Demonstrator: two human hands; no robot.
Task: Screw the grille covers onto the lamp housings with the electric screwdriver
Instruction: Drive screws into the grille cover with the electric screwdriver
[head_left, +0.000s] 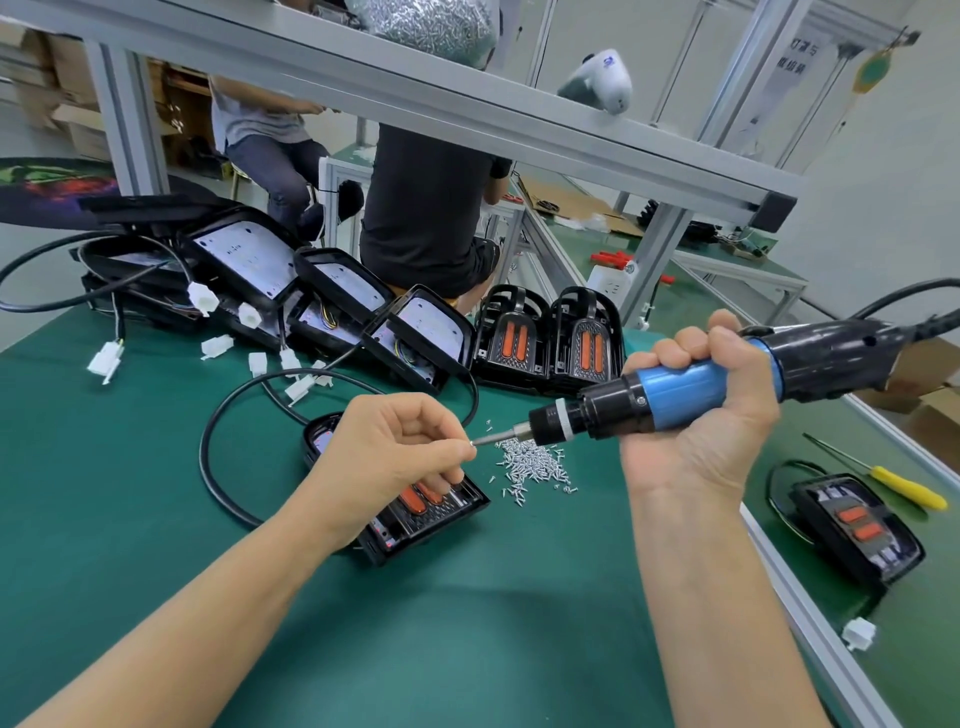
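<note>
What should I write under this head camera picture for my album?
Left hand puts a screw on the electric screwdriver held by the right hand.

Matt green mat (130, 493), glossy black plastic lamp housings (415, 343), shiny metal screws (535, 465)

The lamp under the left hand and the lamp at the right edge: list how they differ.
1. The lamp under the left hand lies mid-mat beside the screw pile; the right-edge lamp sits alone near the yellow screwdriver.
2. The left hand partly hides the first; nothing touches the second.
3. Their long axes point different ways.

Both are black housings showing two orange strips, grille up.
</note>
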